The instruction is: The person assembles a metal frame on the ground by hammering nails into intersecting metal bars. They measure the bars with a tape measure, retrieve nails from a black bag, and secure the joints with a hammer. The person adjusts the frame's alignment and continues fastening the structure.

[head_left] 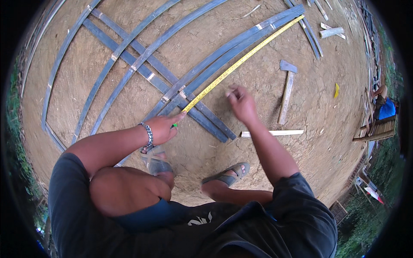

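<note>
A yellow tape measure (241, 61) is drawn out along a pair of long dark blue-grey slats (228, 69), reaching to their far right end. My left hand (161, 127) is closed at the tape's near end, with a bit of green showing beside the fingers; most of the case is hidden in the hand. Over bare ground right of the tape, my right hand (241, 104) has its fingers curled together. Whatever it may pinch is too small to make out. Two more slats (202, 118) cross beneath the measured pair.
More long slats (101, 79) lie spread at the left. A hatchet (286, 92) with a wooden handle, a pale wooden strip (275, 133) and a small yellow piece (336, 90) lie on the dirt at right. Another person (384, 105) in blue is at the far right edge.
</note>
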`<action>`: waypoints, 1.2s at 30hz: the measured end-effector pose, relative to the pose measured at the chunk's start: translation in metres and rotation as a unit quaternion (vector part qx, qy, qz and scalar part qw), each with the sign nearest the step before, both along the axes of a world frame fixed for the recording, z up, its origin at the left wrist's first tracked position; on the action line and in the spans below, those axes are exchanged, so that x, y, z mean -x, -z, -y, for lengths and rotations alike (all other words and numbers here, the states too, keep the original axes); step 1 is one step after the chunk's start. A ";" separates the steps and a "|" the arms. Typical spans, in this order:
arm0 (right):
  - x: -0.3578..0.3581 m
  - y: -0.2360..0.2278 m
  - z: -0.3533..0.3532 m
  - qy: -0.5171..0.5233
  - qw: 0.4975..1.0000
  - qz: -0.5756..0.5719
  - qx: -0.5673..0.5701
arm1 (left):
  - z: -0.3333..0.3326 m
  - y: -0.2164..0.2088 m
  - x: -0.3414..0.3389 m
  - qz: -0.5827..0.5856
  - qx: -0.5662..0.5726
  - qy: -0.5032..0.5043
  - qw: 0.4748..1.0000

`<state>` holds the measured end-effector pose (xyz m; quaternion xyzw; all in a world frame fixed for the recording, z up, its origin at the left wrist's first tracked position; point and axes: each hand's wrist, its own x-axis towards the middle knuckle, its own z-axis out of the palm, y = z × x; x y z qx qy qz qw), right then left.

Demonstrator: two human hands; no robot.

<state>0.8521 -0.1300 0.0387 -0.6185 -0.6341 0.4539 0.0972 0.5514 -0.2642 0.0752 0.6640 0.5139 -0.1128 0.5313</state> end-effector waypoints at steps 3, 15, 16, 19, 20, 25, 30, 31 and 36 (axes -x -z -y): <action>0.009 -0.015 0.046 -0.060 0.998 0.009 0.012 | -0.019 -0.015 -0.009 -0.026 0.039 0.011 0.999; 0.035 -0.009 0.083 -0.151 0.977 0.081 -0.126 | -0.030 -0.022 -0.011 -0.055 0.061 0.020 0.996; 0.036 -0.007 0.084 -0.150 0.976 0.085 -0.130 | -0.025 -0.014 -0.009 -0.047 0.041 0.021 0.998; 0.035 0.001 0.089 -0.148 0.975 0.084 -0.143 | -0.025 -0.012 -0.007 -0.039 0.033 0.020 0.998; 0.034 0.003 0.091 -0.143 0.975 0.080 -0.152 | -0.026 -0.013 -0.007 -0.039 0.039 0.019 0.998; 0.035 0.007 0.098 -0.118 0.976 0.069 -0.170 | -0.026 -0.011 -0.008 -0.035 0.037 0.021 0.998; 0.035 0.011 0.099 -0.105 0.979 0.048 -0.166 | -0.028 -0.012 -0.007 -0.035 0.039 0.023 0.998; 0.035 0.013 0.100 -0.106 0.979 0.043 -0.167 | -0.025 -0.009 -0.006 -0.033 0.034 0.021 0.999; 0.033 0.016 0.102 -0.107 0.977 0.051 -0.179 | -0.028 -0.014 -0.007 -0.036 0.036 0.023 0.998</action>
